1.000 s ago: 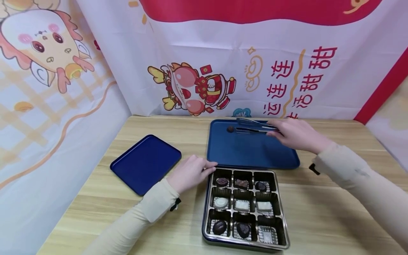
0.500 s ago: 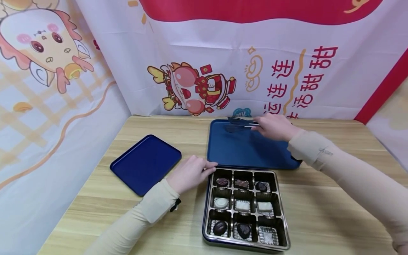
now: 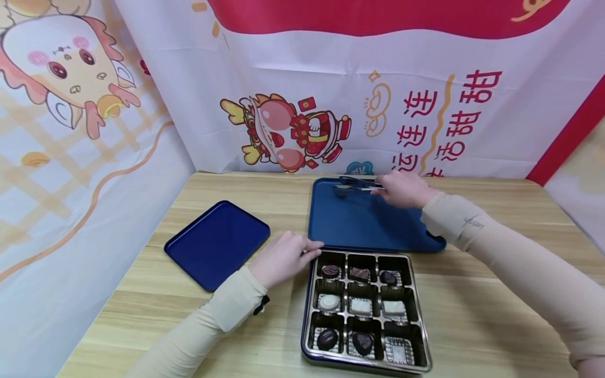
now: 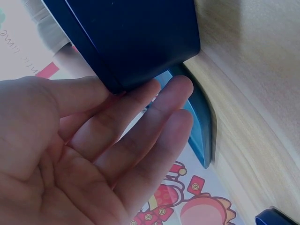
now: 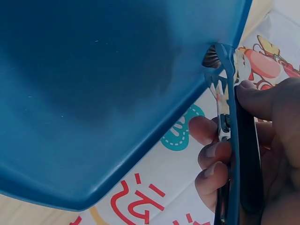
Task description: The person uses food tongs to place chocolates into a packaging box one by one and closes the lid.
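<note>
My right hand [image 3: 402, 189] grips a pair of metal tongs [image 5: 225, 108] with dark handles, over the far left part of the large blue tray [image 3: 397, 231]. In the right wrist view a dark ridged chocolate [image 5: 212, 57] lies at the tongs' tips, partly covered by them. My left hand [image 3: 283, 257] pinches the far left corner of a chocolate box [image 3: 361, 316] between thumb and forefinger; its other fingers extend past the corner in the left wrist view. Dark, brown and white chocolates sit singly in its compartments, and the near right compartment shows only its ridged base.
A smaller dark blue tray [image 3: 217, 241] lies on the wooden table [image 3: 142, 320] left of my left hand. The large tray's near edge runs along the box's far side. A printed cloth [image 3: 302, 58] hangs behind the table.
My right hand has moved left with the tongs, from beside the chocolate to over it, then shifted slightly. My left hand has stayed at the box corner.
</note>
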`<move>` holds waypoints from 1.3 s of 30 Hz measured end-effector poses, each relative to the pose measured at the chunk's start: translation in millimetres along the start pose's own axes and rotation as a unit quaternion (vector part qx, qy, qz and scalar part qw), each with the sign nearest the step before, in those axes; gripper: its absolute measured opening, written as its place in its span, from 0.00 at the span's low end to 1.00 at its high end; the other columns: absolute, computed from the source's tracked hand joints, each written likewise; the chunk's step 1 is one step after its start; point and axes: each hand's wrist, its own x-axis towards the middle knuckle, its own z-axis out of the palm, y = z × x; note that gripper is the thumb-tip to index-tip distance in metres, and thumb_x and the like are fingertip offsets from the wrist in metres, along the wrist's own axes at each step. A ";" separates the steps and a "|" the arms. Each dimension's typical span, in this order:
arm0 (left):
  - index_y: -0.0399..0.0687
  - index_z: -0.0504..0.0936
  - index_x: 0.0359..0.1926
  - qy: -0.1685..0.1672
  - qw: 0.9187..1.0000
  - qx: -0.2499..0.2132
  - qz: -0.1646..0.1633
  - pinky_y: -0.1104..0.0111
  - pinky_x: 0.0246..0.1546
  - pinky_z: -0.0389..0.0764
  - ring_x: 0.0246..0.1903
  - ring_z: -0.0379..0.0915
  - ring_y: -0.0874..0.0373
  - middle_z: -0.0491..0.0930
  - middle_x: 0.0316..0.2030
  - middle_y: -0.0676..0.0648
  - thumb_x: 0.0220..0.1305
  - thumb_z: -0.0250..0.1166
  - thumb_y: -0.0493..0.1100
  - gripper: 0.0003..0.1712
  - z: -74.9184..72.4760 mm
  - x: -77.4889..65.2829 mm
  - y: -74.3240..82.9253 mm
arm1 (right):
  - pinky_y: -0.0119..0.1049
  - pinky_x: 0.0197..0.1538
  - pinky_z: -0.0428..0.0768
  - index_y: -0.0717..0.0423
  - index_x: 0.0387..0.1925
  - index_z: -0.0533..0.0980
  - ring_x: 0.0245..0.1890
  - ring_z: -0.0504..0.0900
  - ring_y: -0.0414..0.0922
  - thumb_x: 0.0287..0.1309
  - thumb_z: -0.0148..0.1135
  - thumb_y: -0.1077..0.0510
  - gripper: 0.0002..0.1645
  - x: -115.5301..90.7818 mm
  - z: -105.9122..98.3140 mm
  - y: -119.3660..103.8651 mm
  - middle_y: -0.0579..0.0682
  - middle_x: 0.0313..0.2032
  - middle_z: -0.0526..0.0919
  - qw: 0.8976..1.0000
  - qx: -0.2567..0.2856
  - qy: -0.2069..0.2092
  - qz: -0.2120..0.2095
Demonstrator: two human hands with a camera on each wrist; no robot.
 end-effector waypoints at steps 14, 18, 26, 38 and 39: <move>0.48 0.83 0.51 -0.007 1.000 -0.006 -0.009 0.74 0.12 0.61 0.09 0.52 0.66 0.80 0.47 0.51 0.68 0.59 0.46 0.14 -0.5 -2.5 1.9 | 0.33 0.16 0.63 0.53 0.30 0.77 0.13 0.67 0.40 0.66 0.57 0.52 0.12 -6.4 2.6 -2.5 0.43 0.15 0.70 1.000 0.002 0.011 -0.021; 0.49 0.83 0.51 -0.007 1.000 -0.004 -0.009 0.74 0.12 0.61 0.10 0.53 0.66 0.80 0.46 0.51 0.68 0.59 0.46 0.14 -0.1 -2.4 1.5 | 0.34 0.16 0.62 0.52 0.29 0.77 0.13 0.67 0.40 0.66 0.57 0.51 0.12 -12.3 -1.9 -2.6 0.43 0.15 0.69 1.000 0.011 0.012 -0.013; 0.49 0.83 0.51 -0.007 1.000 0.001 -0.012 0.74 0.12 0.61 0.10 0.54 0.66 0.80 0.47 0.51 0.68 0.59 0.47 0.15 0.8 -2.2 1.0 | 0.33 0.15 0.60 0.47 0.29 0.76 0.13 0.66 0.40 0.67 0.56 0.51 0.10 -27.0 -12.5 -2.0 0.42 0.15 0.69 0.999 0.032 0.028 -0.009; 0.49 0.83 0.51 0.001 1.000 0.007 0.003 0.74 0.13 0.61 0.11 0.56 0.67 0.80 0.47 0.53 0.68 0.60 0.47 0.14 1.8 -0.5 0.3 | 0.35 0.15 0.62 0.57 0.52 0.78 0.12 0.67 0.38 0.67 0.55 0.50 0.20 -72.2 -47.2 -3.5 0.39 0.16 0.71 0.999 0.034 0.042 -0.006; 0.49 0.83 0.51 0.001 1.000 0.007 0.003 0.75 0.13 0.61 0.11 0.55 0.67 0.80 0.47 0.53 0.68 0.60 0.47 0.14 1.8 -0.4 0.3 | 0.34 0.15 0.61 0.56 0.53 0.78 0.12 0.66 0.38 0.67 0.55 0.49 0.20 -76.0 -49.6 -3.3 0.39 0.15 0.70 0.998 0.030 0.050 -0.005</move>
